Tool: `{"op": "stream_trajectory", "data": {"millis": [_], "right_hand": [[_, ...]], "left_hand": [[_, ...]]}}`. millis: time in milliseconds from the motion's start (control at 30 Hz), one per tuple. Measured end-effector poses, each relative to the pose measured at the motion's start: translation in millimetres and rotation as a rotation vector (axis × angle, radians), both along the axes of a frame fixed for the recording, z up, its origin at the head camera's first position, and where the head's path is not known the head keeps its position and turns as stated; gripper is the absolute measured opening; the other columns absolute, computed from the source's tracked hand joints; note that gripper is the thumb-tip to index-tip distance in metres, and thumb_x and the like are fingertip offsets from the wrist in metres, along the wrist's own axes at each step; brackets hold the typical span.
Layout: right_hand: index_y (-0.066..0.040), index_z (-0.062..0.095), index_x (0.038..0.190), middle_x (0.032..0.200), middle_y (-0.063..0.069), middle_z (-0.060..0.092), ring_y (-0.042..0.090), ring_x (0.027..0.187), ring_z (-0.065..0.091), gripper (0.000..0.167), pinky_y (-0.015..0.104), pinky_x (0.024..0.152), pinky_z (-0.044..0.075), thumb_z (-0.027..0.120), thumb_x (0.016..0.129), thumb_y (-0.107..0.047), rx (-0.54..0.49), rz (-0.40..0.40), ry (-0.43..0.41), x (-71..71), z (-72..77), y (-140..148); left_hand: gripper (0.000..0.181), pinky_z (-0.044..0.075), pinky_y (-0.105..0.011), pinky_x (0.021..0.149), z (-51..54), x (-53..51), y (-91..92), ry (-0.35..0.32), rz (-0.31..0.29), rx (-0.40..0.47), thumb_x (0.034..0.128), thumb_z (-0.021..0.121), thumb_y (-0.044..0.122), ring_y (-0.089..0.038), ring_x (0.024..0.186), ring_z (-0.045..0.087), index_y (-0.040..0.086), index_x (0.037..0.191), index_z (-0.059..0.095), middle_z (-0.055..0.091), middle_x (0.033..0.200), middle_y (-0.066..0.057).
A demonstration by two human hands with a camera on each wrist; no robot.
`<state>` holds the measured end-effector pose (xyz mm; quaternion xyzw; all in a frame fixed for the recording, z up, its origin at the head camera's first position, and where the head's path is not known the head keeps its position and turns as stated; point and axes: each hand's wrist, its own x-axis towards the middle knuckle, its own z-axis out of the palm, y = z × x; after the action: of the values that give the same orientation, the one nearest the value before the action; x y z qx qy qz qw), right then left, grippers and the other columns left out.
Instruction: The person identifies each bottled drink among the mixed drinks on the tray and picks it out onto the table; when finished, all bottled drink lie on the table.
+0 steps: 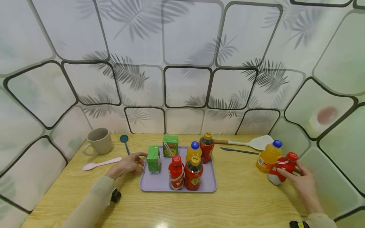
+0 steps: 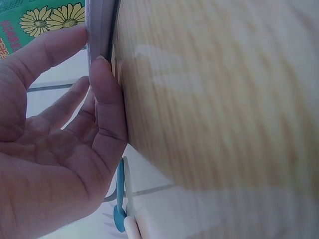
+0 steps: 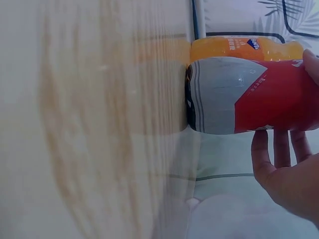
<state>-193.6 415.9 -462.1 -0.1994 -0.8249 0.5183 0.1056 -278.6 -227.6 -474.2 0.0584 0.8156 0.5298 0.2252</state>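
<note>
In the head view my left hand (image 1: 129,166) is at the left rim of the lilac tray (image 1: 162,186); the left wrist view has its fingers (image 2: 107,94) on both sides of the tray rim (image 2: 99,37), pinching it. Two green cartons (image 1: 153,160) (image 1: 170,146), an orange drink bottle (image 1: 192,152), two dark bottles with yellow caps (image 1: 194,174) (image 1: 207,148) and a red-capped bottle (image 1: 176,173) stand on the tray. At the far right my right hand (image 1: 305,183) grips another red-capped bottle (image 1: 282,169), its base at the tabletop, beside a blue-capped orange bottle (image 1: 268,156).
A grey mug (image 1: 99,141), a dark teal spoon (image 1: 124,140) and a pink spoon (image 1: 99,164) lie left of the tray. Behind, to its right, are a white spatula (image 1: 260,142) with a wooden handle and a dark knife (image 1: 239,150). Patterned curtains (image 1: 188,85) surround the wooden table (image 1: 236,202).
</note>
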Motion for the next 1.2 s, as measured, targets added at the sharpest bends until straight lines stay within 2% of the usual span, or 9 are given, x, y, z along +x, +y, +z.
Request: {"op": "stream_trajectory", "data": {"millis": [100, 267, 500, 600, 733, 833, 900, 1033, 1200], "right_hand": [[-0.016, 0.016, 0.157, 0.164, 0.007, 0.016, 0.028, 0.127, 0.032, 0.093, 0.003, 0.069, 0.041, 0.073, 0.086, -0.038, 0.006, 0.004, 0.001, -0.8, -1.7, 0.7], [-0.017, 0.018, 0.157, 0.163, 0.005, 0.019, 0.026, 0.125, 0.033, 0.092, 0.003, 0.070, 0.041, 0.073, 0.087, -0.038, 0.021, 0.008, 0.006, -0.7, -4.6, 0.6], [-0.017, 0.018, 0.158, 0.158, 0.014, 0.024, 0.033, 0.124, 0.031, 0.093, 0.003, 0.068, 0.041, 0.072, 0.086, -0.041, 0.045, 0.013, 0.004, -2.7, -4.0, -1.4], [-0.019, 0.020, 0.157, 0.153, 0.016, 0.027, 0.030, 0.122, 0.033, 0.090, 0.004, 0.069, 0.042, 0.072, 0.086, -0.040, 0.058, 0.014, 0.020, -2.0, -3.4, -2.8], [-0.023, 0.024, 0.157, 0.140, 0.004, 0.041, 0.014, 0.116, 0.038, 0.086, 0.003, 0.071, 0.041, 0.073, 0.087, -0.036, 0.034, 0.003, 0.057, 0.8, 0.3, -5.0], [-0.023, 0.032, 0.154, 0.122, -0.015, 0.049, 0.001, 0.106, 0.041, 0.081, 0.002, 0.071, 0.040, 0.075, 0.086, -0.027, -0.067, -0.043, 0.142, 3.1, 6.0, -7.6], [-0.022, 0.040, 0.151, 0.113, -0.022, 0.051, -0.002, 0.100, 0.043, 0.076, 0.002, 0.072, 0.040, 0.077, 0.084, -0.017, -0.166, -0.094, 0.230, 2.6, 11.2, -10.0], [-0.017, 0.057, 0.138, 0.106, -0.016, 0.060, 0.003, 0.096, 0.050, 0.063, 0.003, 0.073, 0.044, 0.076, 0.081, 0.000, -0.343, -0.205, 0.411, -0.4, 20.0, -15.3], [-0.009, 0.065, 0.127, 0.098, -0.011, 0.066, 0.006, 0.088, 0.054, 0.050, 0.006, 0.069, 0.046, 0.074, 0.080, 0.006, -0.400, -0.255, 0.550, -0.8, 25.4, -19.3]], "left_hand": [[0.073, 0.044, -0.027, 0.060, -0.7, -0.4, -1.0, 0.003, -0.002, 0.001, 0.0778, 0.072, -0.005, -0.016, 0.069, 0.049, 0.002, 0.143, 0.039, 0.054, 0.103, -0.014], [0.073, 0.045, -0.028, 0.060, -1.4, 0.2, -1.0, 0.002, 0.001, 0.001, 0.0772, 0.072, -0.005, -0.017, 0.070, 0.050, 0.002, 0.143, 0.040, 0.054, 0.102, -0.015], [0.072, 0.045, -0.029, 0.060, -2.0, 1.9, -0.3, 0.010, 0.008, -0.023, 0.0768, 0.073, -0.003, -0.017, 0.070, 0.051, 0.003, 0.142, 0.042, 0.055, 0.102, -0.014], [0.072, 0.045, -0.029, 0.060, -1.2, 2.1, -0.2, 0.012, 0.009, -0.024, 0.0767, 0.073, -0.003, -0.017, 0.070, 0.051, 0.003, 0.141, 0.042, 0.055, 0.103, -0.015], [0.072, 0.044, -0.028, 0.059, -0.3, 2.1, -0.5, 0.009, 0.003, -0.018, 0.0775, 0.073, -0.004, -0.017, 0.069, 0.050, 0.003, 0.142, 0.040, 0.055, 0.103, -0.015], [0.073, 0.043, -0.028, 0.059, 0.2, 1.7, -0.3, 0.010, -0.003, -0.017, 0.0780, 0.072, -0.004, -0.017, 0.068, 0.049, 0.003, 0.143, 0.040, 0.054, 0.103, -0.015], [0.073, 0.043, -0.027, 0.059, 0.4, 1.5, 0.1, 0.014, -0.006, -0.021, 0.0782, 0.072, -0.004, -0.016, 0.068, 0.049, 0.003, 0.143, 0.040, 0.055, 0.104, -0.015], [0.072, 0.044, -0.027, 0.060, 1.0, 1.4, 0.9, 0.017, 0.000, -0.030, 0.0783, 0.072, -0.004, -0.016, 0.069, 0.049, 0.003, 0.143, 0.040, 0.055, 0.104, -0.015], [0.072, 0.043, -0.027, 0.059, 1.6, 1.7, 1.7, 0.019, 0.004, -0.032, 0.0780, 0.072, -0.004, -0.016, 0.068, 0.049, 0.003, 0.142, 0.041, 0.055, 0.104, -0.015]]}}
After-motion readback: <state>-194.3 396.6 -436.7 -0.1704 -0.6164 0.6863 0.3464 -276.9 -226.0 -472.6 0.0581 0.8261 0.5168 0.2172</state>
